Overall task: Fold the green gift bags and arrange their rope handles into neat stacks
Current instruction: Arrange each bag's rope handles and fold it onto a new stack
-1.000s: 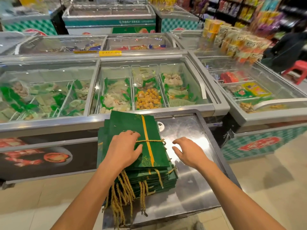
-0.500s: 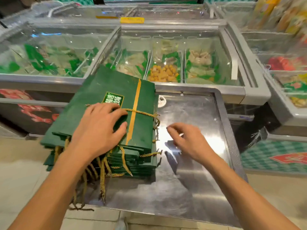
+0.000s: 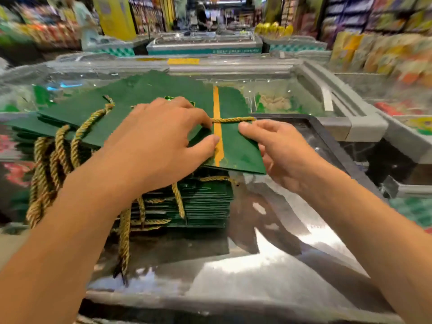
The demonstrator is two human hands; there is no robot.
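A stack of flat green gift bags [image 3: 205, 202] lies on a steel counter top [image 3: 280, 253]. The top green bag [image 3: 236, 148], with a gold stripe, sits askew on the stack. My left hand [image 3: 161, 141] presses flat on it, the fingertips touching a gold rope handle [image 3: 233, 119] that lies across the stripe. My right hand [image 3: 275, 148] holds the bag's right edge, with one digit on top near the rope's end and the others curled at the edge. More rope handles [image 3: 58, 157] hang off the stack's left and front sides.
Glass-topped freezer chests [image 3: 327, 94] with packed food surround the counter at the back and right. Blurred shop shelves and a person stand far behind. Bare steel lies in front of and right of the stack.
My right hand has moved left from the bare steel to the top bag's right edge. My left hand has slid toward the gold stripe. The camera has tilted up.
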